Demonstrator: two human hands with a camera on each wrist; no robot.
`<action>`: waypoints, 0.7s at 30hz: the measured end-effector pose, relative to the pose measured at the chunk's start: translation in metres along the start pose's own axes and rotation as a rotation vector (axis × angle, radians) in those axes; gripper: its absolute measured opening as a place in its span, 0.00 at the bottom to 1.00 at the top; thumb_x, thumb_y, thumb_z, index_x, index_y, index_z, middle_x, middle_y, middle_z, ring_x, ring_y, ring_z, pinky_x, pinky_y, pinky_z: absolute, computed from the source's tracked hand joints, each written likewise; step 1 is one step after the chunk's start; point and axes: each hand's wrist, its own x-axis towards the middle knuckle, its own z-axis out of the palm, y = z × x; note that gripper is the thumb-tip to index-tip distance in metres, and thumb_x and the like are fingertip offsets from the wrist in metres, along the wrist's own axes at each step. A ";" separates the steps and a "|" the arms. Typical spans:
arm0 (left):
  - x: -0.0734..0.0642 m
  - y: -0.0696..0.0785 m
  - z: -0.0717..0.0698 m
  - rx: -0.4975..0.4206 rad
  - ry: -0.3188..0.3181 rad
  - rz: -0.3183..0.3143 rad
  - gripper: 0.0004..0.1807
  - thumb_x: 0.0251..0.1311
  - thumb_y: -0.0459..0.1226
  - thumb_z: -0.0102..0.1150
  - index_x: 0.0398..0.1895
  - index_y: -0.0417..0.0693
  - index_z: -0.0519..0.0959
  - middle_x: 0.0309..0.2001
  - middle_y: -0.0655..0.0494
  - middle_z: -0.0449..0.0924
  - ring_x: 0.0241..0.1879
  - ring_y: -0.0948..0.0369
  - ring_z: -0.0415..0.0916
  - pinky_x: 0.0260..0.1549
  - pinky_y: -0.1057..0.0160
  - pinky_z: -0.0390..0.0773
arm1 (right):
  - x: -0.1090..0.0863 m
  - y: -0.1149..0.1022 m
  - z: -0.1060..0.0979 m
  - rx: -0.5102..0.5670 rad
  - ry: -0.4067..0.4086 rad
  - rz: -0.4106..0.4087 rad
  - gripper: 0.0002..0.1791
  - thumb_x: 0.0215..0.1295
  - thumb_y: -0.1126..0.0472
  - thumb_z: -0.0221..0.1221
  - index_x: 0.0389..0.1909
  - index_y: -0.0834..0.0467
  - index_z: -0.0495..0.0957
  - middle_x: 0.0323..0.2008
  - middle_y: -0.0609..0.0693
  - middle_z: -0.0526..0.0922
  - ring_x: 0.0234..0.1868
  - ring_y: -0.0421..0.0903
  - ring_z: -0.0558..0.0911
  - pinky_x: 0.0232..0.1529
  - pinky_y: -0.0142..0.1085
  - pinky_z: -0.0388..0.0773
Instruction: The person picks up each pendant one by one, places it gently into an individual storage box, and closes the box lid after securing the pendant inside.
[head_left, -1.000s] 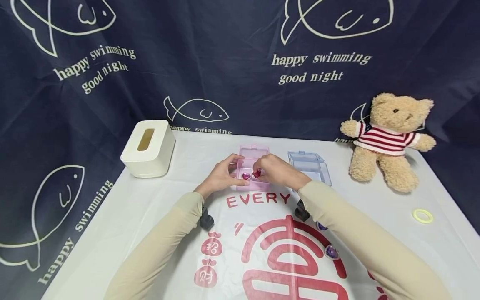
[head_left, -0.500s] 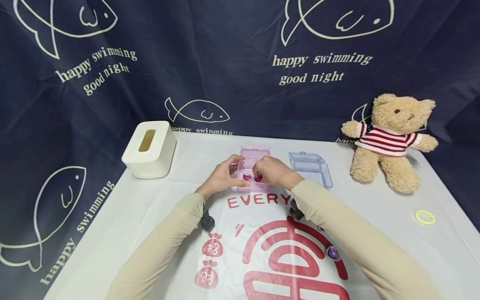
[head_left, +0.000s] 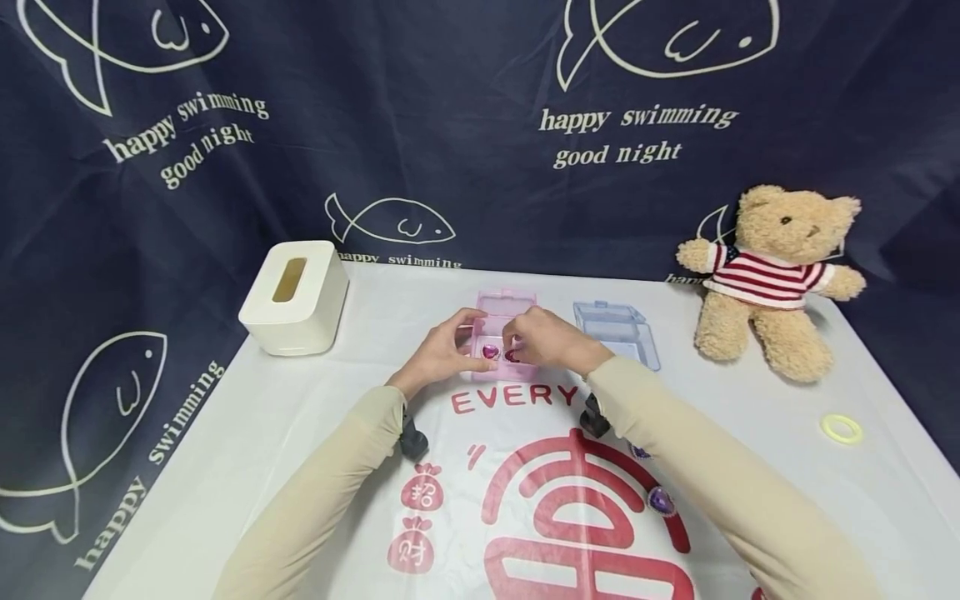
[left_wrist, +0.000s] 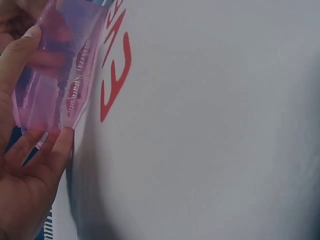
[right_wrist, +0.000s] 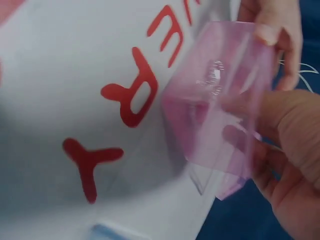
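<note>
A clear pink plastic box (head_left: 504,373) stands on the table with its lid raised at the back. My left hand (head_left: 441,350) grips its left end, thumb on the near wall and fingers along the side, as the left wrist view also shows. Inside on the left lies a pinkish heart-shaped gem (head_left: 491,352) with a pale beaded edge. My right hand (head_left: 553,340) reaches into the box's right part, thumb and fingers pinching a dark red gem (head_left: 512,357), mostly hidden. In the right wrist view the thumb and fingers (right_wrist: 272,112) show partly through the pink wall.
An open clear blue box (head_left: 618,337) stands to the right of the pink one. Purple heart gems (head_left: 661,501) lie near the right forearm. A white tissue box (head_left: 296,297) is at the left, a teddy bear (head_left: 772,283) at the right, and a yellow ring (head_left: 842,429) in front of it.
My right hand has lowered the red gem into the right part of the pink box. The left hand keeps its hold on the box.
</note>
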 end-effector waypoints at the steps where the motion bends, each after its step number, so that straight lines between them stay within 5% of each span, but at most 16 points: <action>1: 0.000 0.000 0.000 0.004 -0.003 -0.002 0.45 0.41 0.34 0.78 0.66 0.49 0.66 0.64 0.45 0.70 0.65 0.50 0.69 0.62 0.57 0.74 | -0.004 -0.001 -0.003 0.025 0.019 0.003 0.07 0.52 0.70 0.66 0.33 0.60 0.85 0.34 0.52 0.88 0.36 0.48 0.84 0.43 0.41 0.83; 5: 0.000 0.003 -0.001 0.055 -0.028 0.000 0.46 0.43 0.34 0.77 0.67 0.49 0.63 0.65 0.44 0.70 0.65 0.49 0.69 0.64 0.57 0.71 | -0.029 -0.002 -0.021 0.090 0.118 0.002 0.10 0.56 0.69 0.64 0.40 0.63 0.85 0.40 0.54 0.88 0.43 0.51 0.85 0.46 0.45 0.83; 8: 0.000 0.009 -0.001 0.129 -0.035 0.019 0.53 0.41 0.36 0.78 0.72 0.53 0.57 0.71 0.43 0.59 0.70 0.47 0.61 0.66 0.52 0.68 | -0.060 0.002 -0.034 0.101 0.223 -0.015 0.11 0.58 0.68 0.63 0.42 0.64 0.84 0.41 0.55 0.88 0.42 0.51 0.86 0.44 0.45 0.83; 13: 0.002 0.034 0.004 0.251 0.121 0.129 0.57 0.38 0.43 0.78 0.74 0.60 0.54 0.75 0.47 0.40 0.75 0.49 0.45 0.68 0.42 0.61 | -0.118 0.008 -0.045 0.066 0.371 0.007 0.14 0.56 0.67 0.65 0.44 0.63 0.83 0.41 0.55 0.87 0.34 0.47 0.84 0.33 0.42 0.83; 16: 0.005 0.060 0.021 0.222 0.165 0.241 0.53 0.40 0.43 0.77 0.73 0.55 0.58 0.75 0.49 0.45 0.75 0.53 0.46 0.69 0.44 0.60 | -0.148 0.008 -0.043 0.039 0.413 0.042 0.16 0.54 0.67 0.67 0.46 0.62 0.82 0.40 0.55 0.87 0.32 0.44 0.83 0.31 0.39 0.82; 19: 0.009 0.086 0.048 0.165 0.087 0.283 0.52 0.44 0.42 0.76 0.73 0.52 0.57 0.74 0.49 0.52 0.73 0.54 0.53 0.69 0.49 0.63 | -0.174 0.006 -0.034 0.029 0.424 0.084 0.19 0.50 0.67 0.69 0.47 0.62 0.82 0.42 0.55 0.86 0.34 0.44 0.83 0.30 0.38 0.82; 21: 0.013 0.099 0.069 0.160 0.007 0.245 0.53 0.46 0.42 0.75 0.75 0.52 0.54 0.73 0.47 0.57 0.70 0.51 0.60 0.67 0.52 0.68 | -0.189 0.005 -0.025 0.035 0.410 0.117 0.21 0.49 0.66 0.71 0.47 0.61 0.81 0.44 0.55 0.86 0.37 0.45 0.83 0.31 0.38 0.83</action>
